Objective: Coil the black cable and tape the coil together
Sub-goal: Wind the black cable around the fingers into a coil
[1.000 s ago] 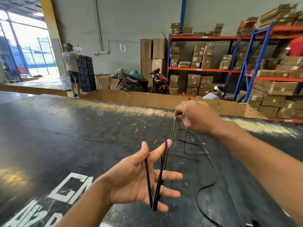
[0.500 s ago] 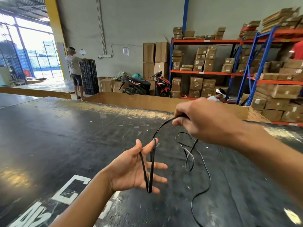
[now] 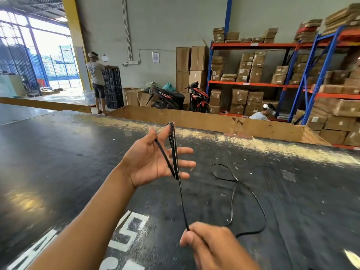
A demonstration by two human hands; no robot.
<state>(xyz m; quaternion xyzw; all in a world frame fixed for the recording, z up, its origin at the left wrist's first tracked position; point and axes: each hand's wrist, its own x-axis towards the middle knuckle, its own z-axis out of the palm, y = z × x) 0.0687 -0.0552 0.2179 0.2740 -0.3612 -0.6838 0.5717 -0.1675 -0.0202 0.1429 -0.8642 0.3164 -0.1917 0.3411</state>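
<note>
1. Left hand [image 3: 153,162] mid-frame, grip spread, black cable [image 3: 182,199] loops draped over it.
2. Right hand [image 3: 212,248] bottom centre, grip pinching the cable.
3. Slack lies centre-right on desk [image 3: 58,162], well off its far edge.

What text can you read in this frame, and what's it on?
Nothing reads whole.
White stencilled letters on the black tabletop: large, but cut off and partly covered; no word legible.
Paper notice on the grey wall: too small.
Diamond sign, same wall: too small.
Labels on the cardboard boxes: too small.
Lettering on the black scooter: blurred.
</note>
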